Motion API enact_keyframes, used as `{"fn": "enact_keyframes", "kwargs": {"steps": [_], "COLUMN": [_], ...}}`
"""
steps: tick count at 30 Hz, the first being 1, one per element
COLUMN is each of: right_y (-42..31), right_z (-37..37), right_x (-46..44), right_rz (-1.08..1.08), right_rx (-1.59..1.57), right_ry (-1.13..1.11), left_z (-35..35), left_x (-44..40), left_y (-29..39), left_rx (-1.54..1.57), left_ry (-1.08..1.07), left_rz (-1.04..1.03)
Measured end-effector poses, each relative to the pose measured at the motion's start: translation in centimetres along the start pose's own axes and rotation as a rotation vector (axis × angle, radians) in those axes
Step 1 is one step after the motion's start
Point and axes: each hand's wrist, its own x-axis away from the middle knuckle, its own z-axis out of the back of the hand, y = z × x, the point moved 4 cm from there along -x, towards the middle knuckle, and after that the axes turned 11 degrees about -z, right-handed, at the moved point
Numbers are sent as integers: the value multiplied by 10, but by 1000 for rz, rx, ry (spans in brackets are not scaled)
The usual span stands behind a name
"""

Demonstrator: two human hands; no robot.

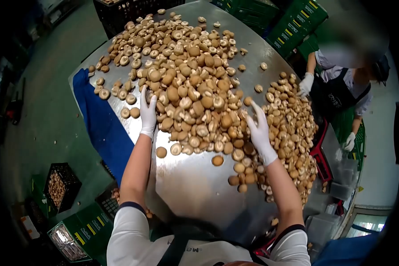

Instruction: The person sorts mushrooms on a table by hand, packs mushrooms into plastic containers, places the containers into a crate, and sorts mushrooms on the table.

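Note:
A large heap of brown-capped mushrooms (195,84) spreads over the metal table (186,181). My left hand (148,114), in a white glove, is at the heap's left side, fingers stretched out and touching mushrooms there. On the other side, my gloved right hand (260,133) lies between this heap and a second pile of mushrooms (288,119), fingers spread; its fingertips are beside mushrooms. Neither hand is wrapped round a mushroom that I can see. A few loose mushrooms (217,160) lie near me on the metal.
A blue cloth (97,119) hangs over the table's left edge. Across the right side stands a co-worker in white gloves, one gloved hand (306,84) at the second pile. Green crates (297,24) are stacked behind; a black crate of mushrooms (71,188) sits on the floor, lower left.

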Motion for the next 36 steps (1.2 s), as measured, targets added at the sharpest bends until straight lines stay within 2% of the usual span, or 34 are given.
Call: {"fn": "enact_keyframes", "kwargs": {"steps": [1,4,6,7,8,11,14,16,18,20,22,24,25,30,34,36], "right_y": [-4,-5,8,16,23,25,47,36,9,-28,-57,-65,-71,-48,-34,-19], "right_z": [-12,-56,-91,-106,-114,-103,-91,-76,-60,-54,-65,-88,-92,-79,-52,-43], "right_x": [-33,-110,-140,-149,-156,-155,-145,-136,-119,-101,-92,-91,-94,-103,-85,-74], "right_rz": [31,-156,-56,10,93,90,137,6,140,329,284,269,347,318,315,220], "right_rx": [5,-208,-46,93,66,64,64,-356,-310,-80,-132,164,263,285,376,471], "right_ry": [-29,-235,-284,-235,-193,-216,-187,-235,-107,-62,-333,-346,-338,-379,-408,-494], "left_z": [-5,-14,-18,-24,-32,-72,-90,-90,-90,-95,-97,-97,-97,-110,-142,-163], "left_x": [-7,-19,-21,-21,-18,-8,-12,-11,-9,-12,-14,-12,-12,1,22,39], "left_y": [6,12,3,8,14,38,22,25,26,43,51,53,54,52,85,107], "left_rx": [18,138,127,172,217,240,155,178,178,201,201,222,214,237,-43,-70], "left_ry": [-11,-52,-83,-109,-134,-239,-394,-374,-349,-354,-360,-340,-343,-331,-372,-393], "left_rz": [-2,60,63,61,61,47,26,90,33,66,44,74,102,136,-168,-201]}}
